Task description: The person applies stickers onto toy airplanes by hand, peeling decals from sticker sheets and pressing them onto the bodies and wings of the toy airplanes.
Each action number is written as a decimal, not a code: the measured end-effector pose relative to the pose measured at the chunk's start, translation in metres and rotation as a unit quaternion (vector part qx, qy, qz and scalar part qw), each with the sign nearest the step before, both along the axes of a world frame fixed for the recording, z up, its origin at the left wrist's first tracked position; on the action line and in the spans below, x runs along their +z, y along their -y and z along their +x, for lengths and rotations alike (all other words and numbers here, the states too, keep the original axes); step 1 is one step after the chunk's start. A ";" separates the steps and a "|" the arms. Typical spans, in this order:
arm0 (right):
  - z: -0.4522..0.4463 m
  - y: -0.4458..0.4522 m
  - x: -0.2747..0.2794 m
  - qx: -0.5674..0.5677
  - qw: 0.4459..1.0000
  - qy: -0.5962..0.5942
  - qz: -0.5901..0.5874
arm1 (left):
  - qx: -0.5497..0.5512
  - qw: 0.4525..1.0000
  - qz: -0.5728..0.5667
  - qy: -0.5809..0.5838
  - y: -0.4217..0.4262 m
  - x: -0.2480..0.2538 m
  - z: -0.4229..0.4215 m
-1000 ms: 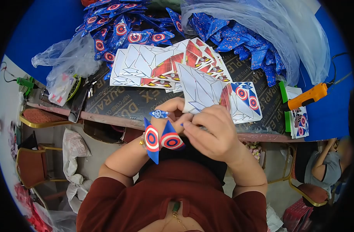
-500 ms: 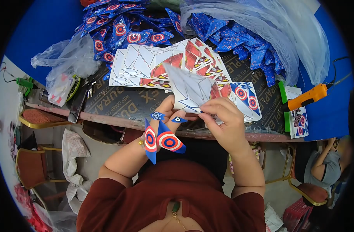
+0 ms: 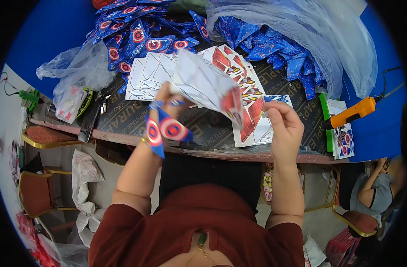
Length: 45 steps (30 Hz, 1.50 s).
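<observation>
My left hand (image 3: 170, 103), blurred by motion, grips a bent sticker sheet (image 3: 203, 75) with white and red areas above the table. Blue stickers with red-and-white targets (image 3: 174, 129) cling to the back of that hand and its wrist. My right hand (image 3: 284, 127) is closed in a pinch over the right end of the spread sheets; whatever lies between its fingertips is too small to make out. Partly behind it shows a sheet with blue stickers (image 3: 279, 98). More red-and-white sticker sheets (image 3: 143, 73) lie fanned out under the held one.
Blue target-marked pieces (image 3: 139, 33) pile up at the back left, speckled blue pieces (image 3: 274, 40) at the back right under clear plastic (image 3: 346, 40). An orange-handled tool (image 3: 354, 112) rests at right beside a green-edged holder (image 3: 329, 140). A person (image 3: 374, 191) sits at far right.
My left hand has swung left and up, carrying the sticker sheet, which now bends and blurs. My right hand has come away from that sheet and moved right.
</observation>
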State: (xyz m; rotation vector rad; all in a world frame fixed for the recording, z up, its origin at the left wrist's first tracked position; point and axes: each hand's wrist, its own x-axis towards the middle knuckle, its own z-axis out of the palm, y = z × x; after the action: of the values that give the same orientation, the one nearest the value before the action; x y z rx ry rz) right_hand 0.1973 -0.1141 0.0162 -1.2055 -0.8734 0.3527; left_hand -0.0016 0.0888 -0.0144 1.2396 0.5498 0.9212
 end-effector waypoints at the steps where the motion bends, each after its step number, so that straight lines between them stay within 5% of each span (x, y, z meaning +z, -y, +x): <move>1: 0.003 0.003 -0.002 -0.001 1.000 0.001 0.001 | -0.005 1.000 0.006 0.010 -0.025 -0.005 -0.006; 3: 0.007 0.009 -0.006 -0.025 1.000 0.007 -0.005 | 0.012 0.998 0.018 0.051 -0.059 -0.011 -0.022; 5: 0.010 0.014 -0.007 -0.030 0.999 0.015 -0.015 | 0.084 0.992 0.024 -0.088 -0.075 -0.003 -0.043; 7: 0.010 0.015 -0.010 -0.036 0.999 0.022 -0.025 | 0.211 0.927 0.177 -0.256 -0.081 -0.008 -0.060; 8: 0.008 0.013 -0.012 -0.056 0.995 0.073 -0.023 | 0.315 0.834 0.338 -0.301 -0.086 -0.011 -0.066; 9: 0.006 0.011 -0.013 -0.076 0.989 0.124 -0.020 | 0.313 0.861 0.329 -0.230 -0.088 -0.016 -0.071; 11: -0.003 0.003 -0.011 -0.102 0.960 0.260 -0.016 | 0.220 0.945 0.215 -0.114 -0.049 -0.003 -0.056; 12: -0.008 -0.002 -0.012 -0.085 0.950 0.301 -0.002 | 0.082 0.993 0.004 -0.089 -0.008 0.025 -0.043; 15: -0.030 -0.017 -0.008 -0.026 0.913 0.403 0.056 | -0.268 0.945 -0.022 -0.185 0.041 0.035 -0.018; 18: -0.033 -0.023 -0.006 0.020 0.860 0.500 0.099 | -0.344 0.908 -0.236 -0.038 0.056 0.009 -0.001; 25: -0.019 -0.011 -0.012 0.042 0.866 0.496 0.059 | -0.283 0.954 -0.088 -0.045 0.047 0.014 0.015; 28: -0.008 -0.009 -0.016 0.016 0.915 0.403 0.009 | -0.257 0.963 0.008 -0.074 0.044 0.015 0.022; 30: -0.010 -0.008 -0.014 0.038 0.972 0.229 -0.050 | -0.246 0.963 0.079 -0.079 0.048 0.018 0.029; 34: -0.004 -0.013 -0.018 0.113 0.982 0.072 -0.135 | -0.189 0.952 0.213 -0.110 0.049 0.005 0.038; 37: -0.002 -0.021 -0.019 0.083 0.983 0.101 -0.128 | -0.165 0.956 0.222 -0.101 0.050 -0.003 0.045; 42: 0.016 -0.040 -0.010 0.015 0.966 0.242 -0.088 | -0.224 0.972 -0.040 -0.055 0.060 -0.001 0.057; 45: 0.072 -0.071 -0.009 -0.084 0.948 0.298 -0.066 | -0.206 0.976 -0.050 -0.042 0.056 -0.002 0.060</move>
State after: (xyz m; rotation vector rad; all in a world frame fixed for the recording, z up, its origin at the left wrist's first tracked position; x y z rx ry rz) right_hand 0.2694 -0.0431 0.0069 -1.5329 -1.2667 -0.1092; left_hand 0.0586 0.0323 -0.0164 1.2447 0.3784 0.4880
